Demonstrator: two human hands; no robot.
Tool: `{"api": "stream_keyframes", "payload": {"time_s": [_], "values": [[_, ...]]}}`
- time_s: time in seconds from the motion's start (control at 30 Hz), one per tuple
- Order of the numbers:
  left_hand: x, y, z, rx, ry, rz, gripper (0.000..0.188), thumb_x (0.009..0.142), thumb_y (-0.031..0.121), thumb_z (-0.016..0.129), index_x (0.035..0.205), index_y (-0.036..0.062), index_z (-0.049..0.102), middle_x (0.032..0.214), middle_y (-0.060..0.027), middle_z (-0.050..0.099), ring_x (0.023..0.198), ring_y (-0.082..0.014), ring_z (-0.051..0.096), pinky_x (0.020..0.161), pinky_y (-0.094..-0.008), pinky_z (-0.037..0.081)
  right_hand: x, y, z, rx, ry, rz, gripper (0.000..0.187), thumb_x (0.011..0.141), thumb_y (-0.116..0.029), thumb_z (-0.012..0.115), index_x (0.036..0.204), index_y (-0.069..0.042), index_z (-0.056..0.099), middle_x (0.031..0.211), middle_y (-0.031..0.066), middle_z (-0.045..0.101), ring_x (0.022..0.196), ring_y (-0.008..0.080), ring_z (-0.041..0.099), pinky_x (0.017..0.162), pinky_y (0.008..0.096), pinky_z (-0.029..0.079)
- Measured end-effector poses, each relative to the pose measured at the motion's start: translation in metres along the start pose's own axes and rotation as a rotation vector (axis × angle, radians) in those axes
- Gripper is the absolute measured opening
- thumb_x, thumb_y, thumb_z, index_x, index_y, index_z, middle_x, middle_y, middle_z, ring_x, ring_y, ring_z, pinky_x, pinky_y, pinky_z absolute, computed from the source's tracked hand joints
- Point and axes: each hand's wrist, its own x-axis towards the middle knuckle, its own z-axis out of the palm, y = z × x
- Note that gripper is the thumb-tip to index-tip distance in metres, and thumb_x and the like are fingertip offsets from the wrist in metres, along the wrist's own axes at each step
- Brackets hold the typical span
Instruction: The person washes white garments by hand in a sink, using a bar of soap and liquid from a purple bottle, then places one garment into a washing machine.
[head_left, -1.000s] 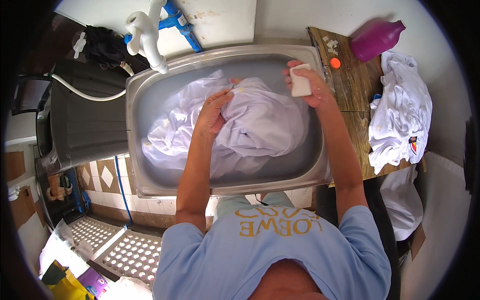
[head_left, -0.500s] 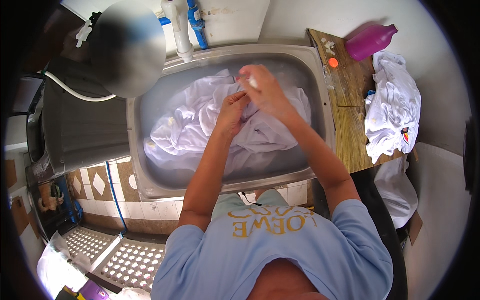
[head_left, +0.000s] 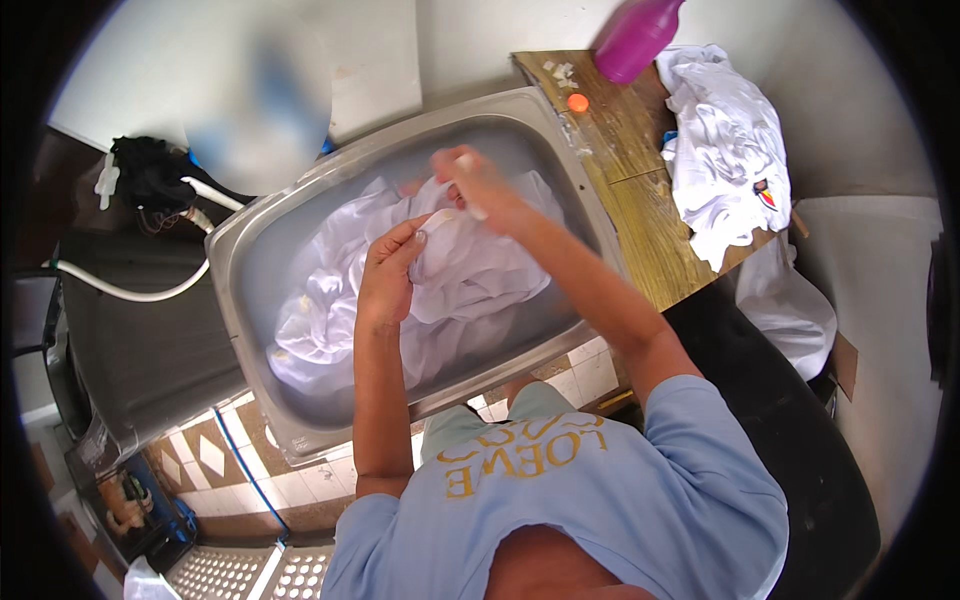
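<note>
White wet cloth (head_left: 470, 275) lies bunched in cloudy water inside a metal sink basin (head_left: 232, 330). My left hand (head_left: 388, 275) is closed, pinching a raised fold of this cloth between thumb and fingers above the water. Just right of it and farther off, my right hand (head_left: 482, 190) is curled over the cloth and smeared by motion. A small whitish thing shows at its fingers, too blurred to name. Yellowish spots mark the cloth near its left end.
Right of the basin is a wooden board (head_left: 640, 225) with an orange cap (head_left: 577, 103), whitish bits, a purple bottle (head_left: 637, 40) and a heap of white clothes (head_left: 728, 150). A dark grey surface (head_left: 140, 340) and a white hose (head_left: 150, 295) are at left.
The view has turned, so the basin appears tilted. My left hand now holds a cloth fold up in plain sight. The right hand has come lower beside it, still moving.
</note>
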Motion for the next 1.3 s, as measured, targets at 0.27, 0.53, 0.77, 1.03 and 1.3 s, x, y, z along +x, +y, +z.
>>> {"api": "stream_keyframes", "payload": {"time_s": [0.27,0.53,0.77,1.03,1.3], "values": [[-0.052,0.142,-0.028,0.266,0.028,0.012,0.024,0.083,0.007,0.057,0.102,-0.0049,0.065,0.095,-0.0129,0.067,0.086,-0.0181,0.064,0.081,-0.0284,0.049,-0.003,-0.092,-0.112,0.025,-0.027,0.117,0.027,0.092,-0.036,0.056,0.098,-0.01,0.055,0.089,0.0032,0.059,0.068,0.0085,0.053,0.053,0.0207,0.044],[-0.053,0.123,-0.05,0.307,0.204,-0.022,0.025,0.08,0.005,0.055,0.1,-0.0052,0.065,0.095,-0.0128,0.067,0.086,-0.018,0.064,0.082,-0.0275,0.049,0.005,-0.045,-0.171,-1.318,0.148,-0.632,0.032,0.085,-0.027,0.064,0.106,-0.005,0.058,0.101,0.0103,0.059,0.089,0.0323,0.056,0.078,0.0369,0.045],[-0.044,0.091,-0.063,0.181,0.201,-0.064,0.026,0.079,0.003,0.054,0.101,-0.0053,0.065,0.094,-0.013,0.067,0.085,-0.0182,0.064,0.08,-0.0271,0.05,-0.013,-0.03,-0.055,-0.821,0.064,-0.727,0.033,0.085,-0.023,0.064,0.113,-0.006,0.057,0.114,0.013,0.057,0.103,0.0298,0.054,0.089,0.036,0.043],[-0.031,0.091,-0.043,0.297,0.105,0.007,0.017,0.087,0.012,0.06,0.096,-0.0002,0.067,0.084,-0.0028,0.065,0.074,-0.0075,0.057,0.067,-0.0218,0.046,-0.022,0.001,0.06,-0.046,-0.492,0.02,0.016,0.092,-0.019,0.056,0.086,-0.004,0.06,0.089,-0.0012,0.057,0.081,0.0079,0.051,0.077,0.0227,0.041],[0.047,0.047,-0.043,0.42,0.057,0.185,0.024,0.086,0.016,0.066,0.066,0.0083,0.056,0.061,0.0058,0.053,0.055,-0.006,0.043,0.052,-0.0247,0.035,-0.026,0.029,0.044,0.737,-0.061,0.2,0.021,0.084,-0.008,0.066,0.068,-0.01,0.053,0.07,-0.0015,0.057,0.063,0.0099,0.054,0.06,0.0243,0.046]]}}
